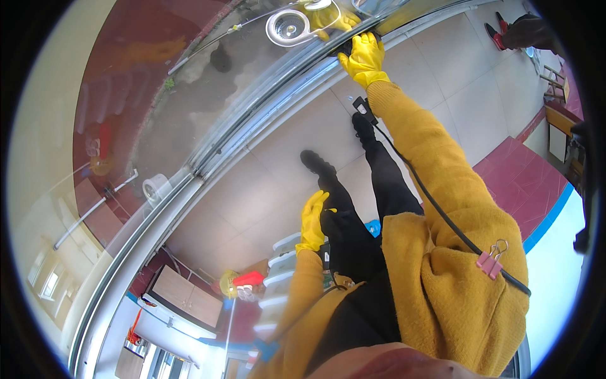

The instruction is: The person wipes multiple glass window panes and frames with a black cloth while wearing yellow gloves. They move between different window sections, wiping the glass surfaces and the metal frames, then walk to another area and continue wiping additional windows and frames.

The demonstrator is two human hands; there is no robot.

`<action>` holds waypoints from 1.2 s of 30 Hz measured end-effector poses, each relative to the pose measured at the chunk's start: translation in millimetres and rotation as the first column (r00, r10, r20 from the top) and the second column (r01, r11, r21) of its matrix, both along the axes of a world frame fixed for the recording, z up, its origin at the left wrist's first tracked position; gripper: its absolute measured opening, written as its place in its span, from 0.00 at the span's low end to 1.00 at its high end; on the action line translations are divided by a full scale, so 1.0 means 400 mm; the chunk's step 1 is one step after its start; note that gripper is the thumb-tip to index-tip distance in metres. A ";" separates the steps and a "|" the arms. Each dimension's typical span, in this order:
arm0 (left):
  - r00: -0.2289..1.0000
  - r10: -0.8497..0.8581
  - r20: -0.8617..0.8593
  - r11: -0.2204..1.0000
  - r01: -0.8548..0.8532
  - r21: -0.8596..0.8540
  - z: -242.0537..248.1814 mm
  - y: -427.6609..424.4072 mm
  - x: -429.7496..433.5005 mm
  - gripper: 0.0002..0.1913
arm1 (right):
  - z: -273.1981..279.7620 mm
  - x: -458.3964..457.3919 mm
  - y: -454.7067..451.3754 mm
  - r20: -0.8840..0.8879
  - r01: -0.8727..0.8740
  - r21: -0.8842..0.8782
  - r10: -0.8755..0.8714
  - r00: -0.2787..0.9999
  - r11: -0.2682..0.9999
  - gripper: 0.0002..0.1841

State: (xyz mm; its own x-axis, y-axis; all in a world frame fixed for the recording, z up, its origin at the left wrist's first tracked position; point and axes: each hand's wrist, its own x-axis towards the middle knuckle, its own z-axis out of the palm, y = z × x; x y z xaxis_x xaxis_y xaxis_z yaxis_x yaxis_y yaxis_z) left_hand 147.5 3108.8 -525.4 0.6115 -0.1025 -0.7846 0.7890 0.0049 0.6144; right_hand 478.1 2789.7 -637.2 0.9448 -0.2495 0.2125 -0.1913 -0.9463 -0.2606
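My right hand [364, 59], in a yellow rubber glove, is stretched up to the window frame [284, 76]. Its fingers lie over a dark item [344, 48], probably a cloth, pressed against the edge of the glass; most of the item is hidden. A reflection of the glove shows in the pane above it. My left hand [312, 220], gloved in yellow too, hangs in front of my left leg with its fingers apart and nothing in it.
Beyond or on the glass is a white oval fitting [289, 28] with a round metal centre. A cable [426, 189] runs along my right arm, held by a pink binder clip [490, 259]. On the tiled floor [279, 189], at the far right, another person's red-and-black shoes [495, 38] show.
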 end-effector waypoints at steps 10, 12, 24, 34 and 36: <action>0.998 -0.051 0.028 0.999 0.051 -0.003 0.023 -0.022 -0.004 0.17 | -0.015 -0.068 0.253 0.192 -0.127 0.141 0.099 0.976 0.982 0.10; 0.998 -0.048 0.035 0.999 0.048 0.003 0.030 -0.039 -0.003 0.17 | -0.006 -0.070 0.194 0.086 -0.229 0.283 0.214 0.973 0.931 0.08; 0.976 0.163 -0.144 0.972 -0.184 -0.149 0.020 -0.010 -0.030 0.19 | -0.039 0.007 -0.057 0.086 -0.067 0.003 0.066 0.994 0.998 0.21; 0.913 -0.265 0.310 0.958 0.212 0.196 0.016 0.166 -0.097 0.19 | -0.063 -0.174 0.650 -0.097 -0.231 0.514 0.324 0.941 0.826 0.20; 0.849 -0.380 0.367 0.909 0.269 0.319 0.026 0.214 -0.112 0.21 | -0.030 -0.212 0.851 -0.189 -0.277 0.581 0.458 0.869 0.766 0.22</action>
